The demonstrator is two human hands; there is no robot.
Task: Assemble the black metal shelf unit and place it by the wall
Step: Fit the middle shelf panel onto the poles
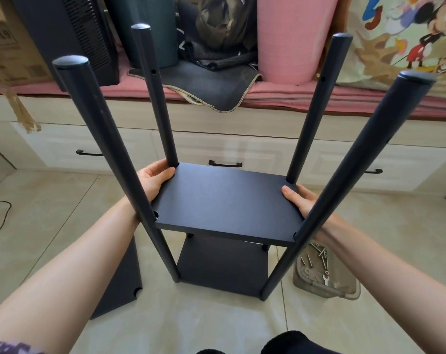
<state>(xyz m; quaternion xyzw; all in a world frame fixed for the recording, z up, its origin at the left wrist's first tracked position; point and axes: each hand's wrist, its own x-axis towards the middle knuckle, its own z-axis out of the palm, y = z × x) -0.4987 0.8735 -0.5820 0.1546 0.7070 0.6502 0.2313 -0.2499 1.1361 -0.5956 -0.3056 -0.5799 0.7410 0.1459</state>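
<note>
A black shelf unit stands on the tiled floor in front of me. Its four black poles rise from a bottom board (224, 269); the near left pole (107, 149) and near right pole (344, 180) lean toward the camera. A second black shelf board (224, 203) sits level between the poles, above the bottom one. My left hand (154, 180) grips this board's left edge, thumb on top. My right hand (302, 200) grips its right edge, partly behind the near right pole.
Another loose black board (122, 279) lies on the floor at the left. A clear plastic tray (324, 274) with screws and a small wrench sits on the floor at the right. White drawers (216, 149) under a pink-cushioned bench stand behind the unit.
</note>
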